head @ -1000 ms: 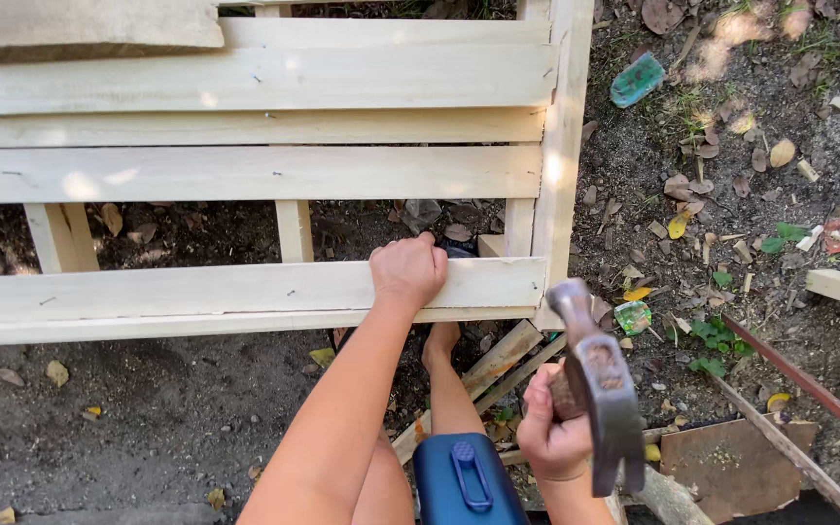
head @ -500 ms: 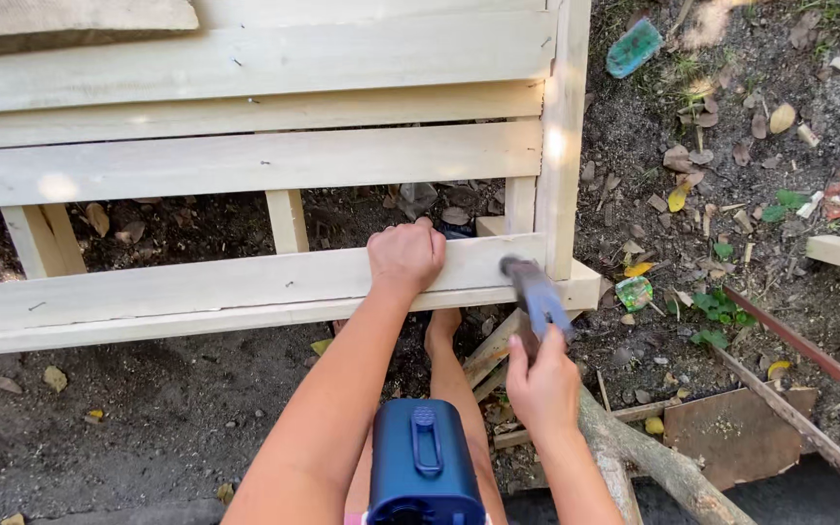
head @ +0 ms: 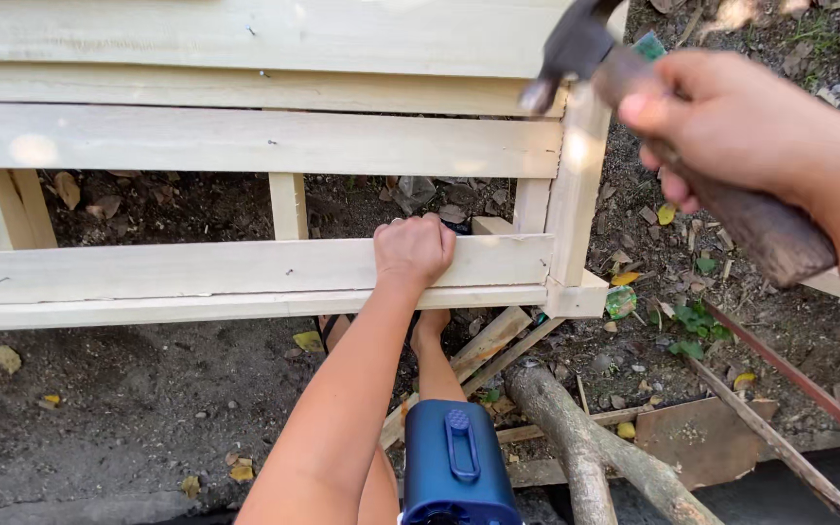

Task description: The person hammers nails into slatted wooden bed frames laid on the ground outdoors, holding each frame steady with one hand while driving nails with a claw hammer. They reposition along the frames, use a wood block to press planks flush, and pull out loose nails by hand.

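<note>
I'm mid-swing, nailing a slat [head: 245, 267] onto the pale wooden frame [head: 576, 194] that lies on the ground. My left hand [head: 413, 251] is curled tight over the slat's top edge near the frame's right corner, pressing it flat against the upright. My right hand [head: 721, 122] is wrapped around the hammer [head: 634, 87], raised high at the upper right, its dark steel head blurred above the corner post. The handle looks rough, worn brown wood. As I judge it, the next blow must land squarely near that right corner without the slat shifting, so my left fingers should stay clear of the strike; I can't make out the nail itself. The slats are raw, light softwood with small nail marks; below is dark packed soil, dry leaves, a knobbly branch [head: 576, 428] and a blue plastic box [head: 457, 465] by my knees.
</note>
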